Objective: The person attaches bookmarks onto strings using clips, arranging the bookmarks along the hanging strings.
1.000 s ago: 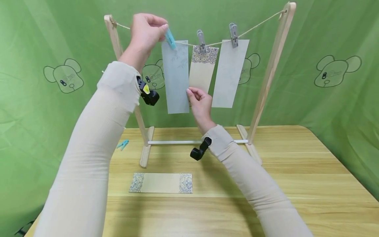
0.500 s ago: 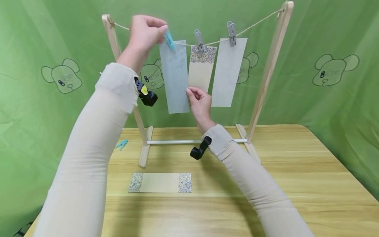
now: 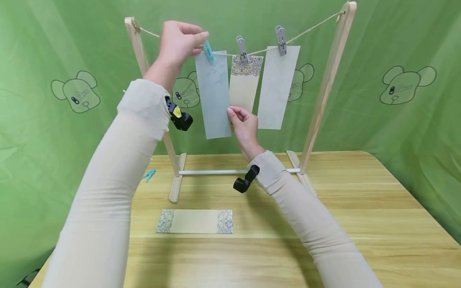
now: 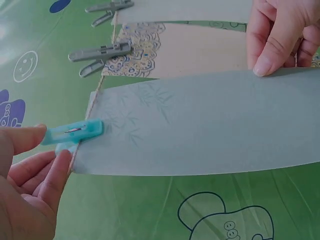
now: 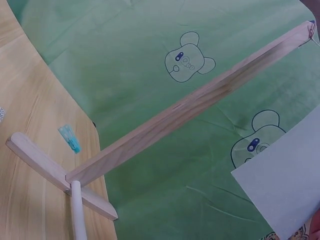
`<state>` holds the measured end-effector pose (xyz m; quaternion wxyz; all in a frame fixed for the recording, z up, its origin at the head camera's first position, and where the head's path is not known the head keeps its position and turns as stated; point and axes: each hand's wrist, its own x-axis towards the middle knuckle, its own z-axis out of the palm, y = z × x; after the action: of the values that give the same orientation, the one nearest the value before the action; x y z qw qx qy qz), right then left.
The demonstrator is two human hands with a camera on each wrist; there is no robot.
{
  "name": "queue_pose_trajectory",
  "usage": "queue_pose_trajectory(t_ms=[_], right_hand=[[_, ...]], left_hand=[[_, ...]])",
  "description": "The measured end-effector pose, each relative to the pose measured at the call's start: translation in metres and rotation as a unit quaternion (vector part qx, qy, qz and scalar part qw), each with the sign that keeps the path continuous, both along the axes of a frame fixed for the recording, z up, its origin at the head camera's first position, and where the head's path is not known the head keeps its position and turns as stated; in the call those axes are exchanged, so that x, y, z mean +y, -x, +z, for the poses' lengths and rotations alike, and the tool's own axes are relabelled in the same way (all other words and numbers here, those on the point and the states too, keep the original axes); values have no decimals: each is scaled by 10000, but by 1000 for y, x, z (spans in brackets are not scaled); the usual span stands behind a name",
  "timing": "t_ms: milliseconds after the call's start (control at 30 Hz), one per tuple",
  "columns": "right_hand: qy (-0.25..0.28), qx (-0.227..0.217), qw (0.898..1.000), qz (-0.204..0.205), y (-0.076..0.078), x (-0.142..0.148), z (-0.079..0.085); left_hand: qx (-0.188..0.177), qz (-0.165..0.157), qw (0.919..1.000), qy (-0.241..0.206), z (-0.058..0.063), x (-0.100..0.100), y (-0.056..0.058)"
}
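My left hand (image 3: 178, 43) pinches the handle end of a light blue clothespin (image 4: 75, 133), thumb on one side and fingers on the other. The clothespin sits over the cord at the top of a pale blue-grey paper strip (image 3: 214, 96) with a faint bamboo print. That strip hangs lengthwise down from the cord. Lower down, my right hand (image 3: 245, 126) pinches the strip's right edge between thumb and fingers. Beside it, a cream paper strip (image 3: 243, 91) with a patterned lace band hangs from a grey clothespin (image 3: 242, 50), its lower part hidden behind my right hand.
A white paper strip (image 3: 279, 88) hangs at the right under another grey clothespin (image 3: 281, 40). The cord runs between two wooden posts (image 3: 325, 90). On the table (image 3: 360, 208) lie a cream patterned strip (image 3: 194, 221) and a second blue clothespin (image 5: 69, 138).
My left hand has shifted slightly down and right with the blue clothespin, and the top of the blue-grey strip dips a little with it. My right hand keeps its hold on the edge.
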<state>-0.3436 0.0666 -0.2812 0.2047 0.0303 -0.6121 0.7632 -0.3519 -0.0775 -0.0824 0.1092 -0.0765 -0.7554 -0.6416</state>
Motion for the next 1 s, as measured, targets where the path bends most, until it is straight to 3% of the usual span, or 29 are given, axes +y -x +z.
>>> queue_pose_trajectory(t_ms=[300,500,733,1000], right_hand=[[-80,-138,9999,-60,0,4,-1],[-157,-149,9998,-20,-4,6,-5],[-283,18,9993,250,-12,11,-14],[-791,-153,9958,443,-22,30,-36]], left_hand=[[524,36,9985,166,-3,-7,-11],[634,-155,9979,50,-16,-22,-25],[836,-504,9952,64,-53,-42,-46],[912,-502,9945,134,-113,-76,-66]])
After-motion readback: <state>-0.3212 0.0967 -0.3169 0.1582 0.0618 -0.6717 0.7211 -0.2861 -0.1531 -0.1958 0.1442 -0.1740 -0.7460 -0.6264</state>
